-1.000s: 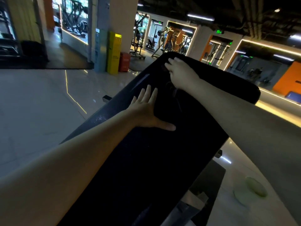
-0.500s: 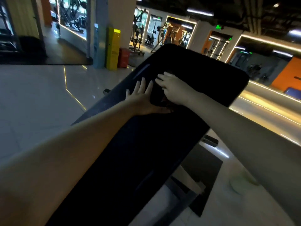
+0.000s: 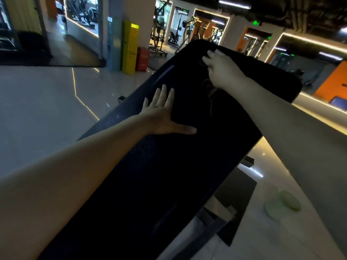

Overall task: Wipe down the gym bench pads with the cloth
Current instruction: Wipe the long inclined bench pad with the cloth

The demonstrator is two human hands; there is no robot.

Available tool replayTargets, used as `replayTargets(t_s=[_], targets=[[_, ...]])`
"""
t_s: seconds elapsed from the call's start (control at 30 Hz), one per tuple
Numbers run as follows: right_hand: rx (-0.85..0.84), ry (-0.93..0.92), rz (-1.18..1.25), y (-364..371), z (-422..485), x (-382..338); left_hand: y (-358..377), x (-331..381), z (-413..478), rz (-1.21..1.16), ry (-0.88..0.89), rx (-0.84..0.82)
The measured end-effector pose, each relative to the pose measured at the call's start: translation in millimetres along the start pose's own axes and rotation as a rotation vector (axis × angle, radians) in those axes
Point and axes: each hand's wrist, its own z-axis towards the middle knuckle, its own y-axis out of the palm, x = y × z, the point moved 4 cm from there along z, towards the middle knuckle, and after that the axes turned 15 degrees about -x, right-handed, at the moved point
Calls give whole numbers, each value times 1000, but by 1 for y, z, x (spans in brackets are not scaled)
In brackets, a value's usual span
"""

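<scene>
Right hand (image 3: 222, 69) slides back toward surface (image 3: 169, 184) far edge, grip pressing dark cloth (image 3: 187, 102) | left hand (image 3: 163, 117) flat, open | near half seemingly unwiped

bench pad (image 3: 169, 175): long black slab, sloping up and away, faint speckles showing along its left edge | cloth (image 3: 193, 102): dark, basically blending into the pad; lying flat on the upper half; a crumpled reddish-brown bit is peeking out
</scene>
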Motion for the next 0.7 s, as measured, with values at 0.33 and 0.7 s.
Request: replayTargets(t_s=[0.33,0.7], targets=[[-86,-117,-54,24,-11,-50,3,1,-14,-41,-25,52],[-245,-334,-8,40,-89,-57,9,-6,-32,-76,-42,4]])
